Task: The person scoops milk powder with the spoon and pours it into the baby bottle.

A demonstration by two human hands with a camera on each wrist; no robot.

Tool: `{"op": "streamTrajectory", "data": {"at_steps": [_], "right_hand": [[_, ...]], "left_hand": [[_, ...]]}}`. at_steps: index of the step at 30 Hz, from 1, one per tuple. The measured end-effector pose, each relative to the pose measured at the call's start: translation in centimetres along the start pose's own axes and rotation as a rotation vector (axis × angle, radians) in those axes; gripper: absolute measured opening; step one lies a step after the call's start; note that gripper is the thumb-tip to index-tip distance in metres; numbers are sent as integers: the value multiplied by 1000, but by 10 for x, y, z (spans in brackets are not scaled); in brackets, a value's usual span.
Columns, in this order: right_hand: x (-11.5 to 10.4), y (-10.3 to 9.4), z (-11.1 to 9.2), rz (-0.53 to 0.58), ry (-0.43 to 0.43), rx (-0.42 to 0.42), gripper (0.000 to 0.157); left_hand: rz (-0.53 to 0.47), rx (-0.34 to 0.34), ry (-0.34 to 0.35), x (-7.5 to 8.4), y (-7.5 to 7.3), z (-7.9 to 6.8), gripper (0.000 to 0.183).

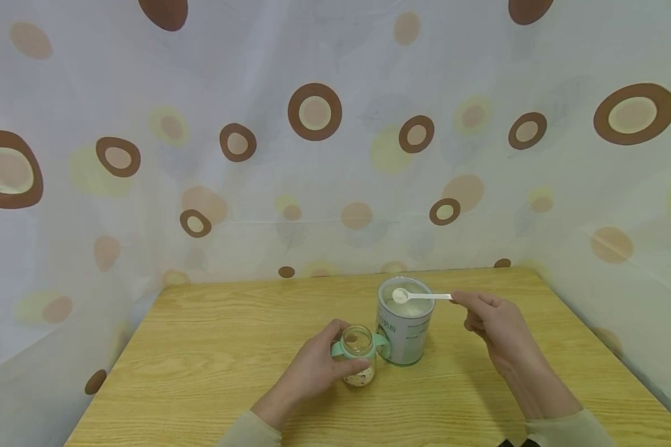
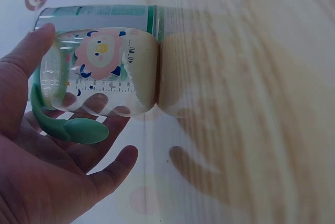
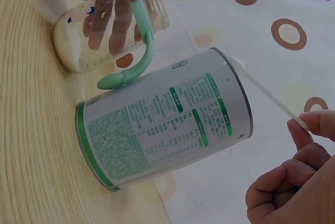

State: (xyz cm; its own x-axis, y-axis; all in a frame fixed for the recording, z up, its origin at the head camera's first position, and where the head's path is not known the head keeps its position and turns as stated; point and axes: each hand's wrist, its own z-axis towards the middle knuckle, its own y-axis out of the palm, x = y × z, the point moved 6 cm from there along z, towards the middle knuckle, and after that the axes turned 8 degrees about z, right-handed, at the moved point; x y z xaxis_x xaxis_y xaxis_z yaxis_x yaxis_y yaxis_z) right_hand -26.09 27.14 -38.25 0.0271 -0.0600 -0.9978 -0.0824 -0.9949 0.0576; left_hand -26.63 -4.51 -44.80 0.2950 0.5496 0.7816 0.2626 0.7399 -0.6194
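My left hand (image 1: 315,367) holds a clear baby bottle (image 2: 112,51) with green handles (image 3: 140,67), its thumb and fingers around the body. The bottle stands uncapped and upright on the table, with a pale powder in its bottom and a cartoon print on its side. Beside it is an open milk powder can (image 1: 407,340), white with green lettering. Above the can's mouth, my right hand (image 1: 500,329) pinches the end of a white scoop (image 1: 432,296) between thumb and forefinger. The scoop lies level, its bowl heaped with powder.
The wooden table (image 1: 218,347) extends around the bottle and can. A white curtain (image 1: 246,205) with brown and beige spots hangs behind the table and along both sides.
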Motion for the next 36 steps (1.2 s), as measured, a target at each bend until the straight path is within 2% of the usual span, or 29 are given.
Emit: {"op": "streamTrajectory", "data": {"at_steps": [7, 13, 15, 29, 36], "right_hand": [[-6, 7, -9, 31, -10, -18, 57], [-10, 13, -12, 48, -25, -29, 33], [-11, 15, -13, 48, -30, -31, 30], [-8, 32, -23, 30, 6, -39, 25], [-5, 39, -28, -25, 22, -30, 25]], "left_hand": [[2, -2, 3, 0, 0, 0, 59], [5, 0, 3, 0, 0, 0, 58], [7, 1, 3, 0, 0, 0, 58], [4, 2, 4, -1, 0, 1, 58], [8, 4, 9, -1, 0, 0, 57]]}}
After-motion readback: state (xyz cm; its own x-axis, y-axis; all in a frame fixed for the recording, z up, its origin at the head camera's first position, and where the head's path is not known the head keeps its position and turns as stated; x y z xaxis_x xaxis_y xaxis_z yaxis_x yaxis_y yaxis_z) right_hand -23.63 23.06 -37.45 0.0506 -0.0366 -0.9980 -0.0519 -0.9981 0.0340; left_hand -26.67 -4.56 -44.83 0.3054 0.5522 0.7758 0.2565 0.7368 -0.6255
